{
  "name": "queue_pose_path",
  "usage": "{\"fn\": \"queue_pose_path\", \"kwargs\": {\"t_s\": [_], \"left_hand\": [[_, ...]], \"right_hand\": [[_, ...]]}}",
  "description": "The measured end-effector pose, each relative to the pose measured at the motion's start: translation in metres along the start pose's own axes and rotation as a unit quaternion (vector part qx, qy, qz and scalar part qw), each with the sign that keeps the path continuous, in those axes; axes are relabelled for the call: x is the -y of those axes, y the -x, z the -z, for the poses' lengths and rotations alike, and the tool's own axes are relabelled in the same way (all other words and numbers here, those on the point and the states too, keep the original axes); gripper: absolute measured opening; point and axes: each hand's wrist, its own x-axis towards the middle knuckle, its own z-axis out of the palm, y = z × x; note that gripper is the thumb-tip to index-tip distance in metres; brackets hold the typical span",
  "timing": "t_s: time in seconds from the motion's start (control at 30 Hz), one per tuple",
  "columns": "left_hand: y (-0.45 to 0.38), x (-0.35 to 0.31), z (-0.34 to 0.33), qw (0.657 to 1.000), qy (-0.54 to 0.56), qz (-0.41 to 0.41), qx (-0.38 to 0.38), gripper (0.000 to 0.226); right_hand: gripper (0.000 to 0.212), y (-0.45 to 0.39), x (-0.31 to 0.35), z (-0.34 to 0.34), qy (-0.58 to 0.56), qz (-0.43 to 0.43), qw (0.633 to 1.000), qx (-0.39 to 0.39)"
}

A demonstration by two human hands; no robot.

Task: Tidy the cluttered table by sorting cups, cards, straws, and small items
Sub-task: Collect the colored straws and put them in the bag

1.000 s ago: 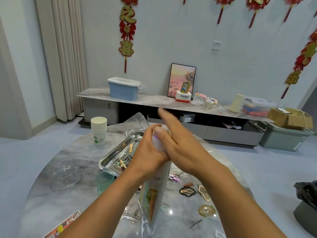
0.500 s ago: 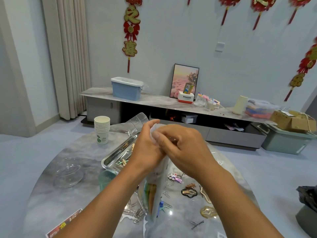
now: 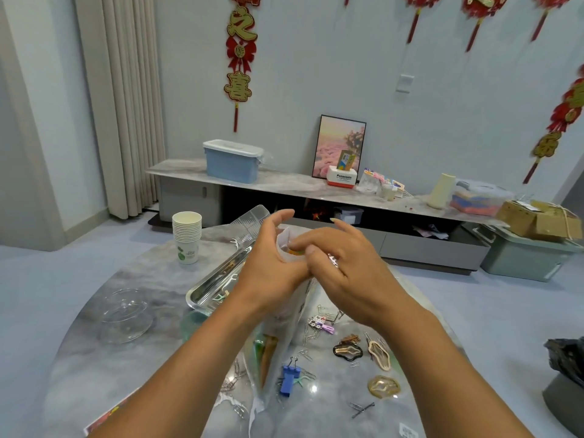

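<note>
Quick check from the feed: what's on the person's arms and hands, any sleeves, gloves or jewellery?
Both forearms are bare as far as the frame shows, with no sleeves in view. No gloves on the left hand or the right hand. No watch or bracelet shows at either wrist.
</note>
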Motion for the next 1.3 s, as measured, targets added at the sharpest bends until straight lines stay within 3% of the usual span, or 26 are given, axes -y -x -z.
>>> {"fn": "queue_pose_path", "kwargs": {"t_s": [0.07,0.17,0.27,0.4,0.5,0.6,0.7,0.87,1.0,1.2,1.3], "left_hand": [[-0.002,-0.004,0.007,1.000,0.012,-0.003,0.011,0.086],[-0.005,-0.008,0.023,0.998,0.027,0.000,0.056,0.088],[-0.008,-0.009,0.032,0.992,0.039,0.007,0.119,0.095],[-0.009,-0.011,0.034,0.988,-0.008,-0.001,0.154,0.107],[-0.003,-0.012,0.023,0.990,-0.046,-0.036,0.129,0.081],[0.000,-0.009,0.020,0.994,-0.008,-0.047,0.099,0.056],[0.000,-0.010,0.028,0.989,0.044,-0.035,0.137,0.056],[0.004,-0.012,0.027,0.970,0.054,-0.015,0.236,0.049],[0.005,-0.010,0.024,0.966,0.082,0.002,0.244,0.051],[0.003,-0.007,0.020,0.964,0.084,0.032,0.250,0.050],[0.003,-0.008,0.021,0.961,0.093,0.036,0.257,0.048]], "right_hand": [[0.035,0.002,-0.001,0.007,-0.038,-0.006,0.999,-0.024],[0.031,0.002,-0.003,0.020,-0.028,0.006,1.000,0.007],[0.014,-0.001,-0.002,0.025,-0.021,0.017,0.999,0.022],[0.005,-0.007,-0.001,0.021,-0.016,0.055,0.993,-0.099],[0.006,-0.009,0.002,0.017,-0.017,0.077,0.988,-0.133],[0.013,-0.009,0.007,0.016,-0.015,0.114,0.985,-0.125],[0.032,-0.008,0.006,0.020,-0.010,0.114,0.990,-0.087],[0.019,-0.005,0.002,0.026,-0.047,0.085,0.995,-0.019],[0.038,-0.001,0.001,0.025,-0.018,0.061,0.997,-0.037],[0.017,-0.003,-0.005,0.022,-0.011,0.021,0.999,0.041],[0.020,-0.001,-0.005,0.020,-0.015,0.043,0.999,-0.006]]}}
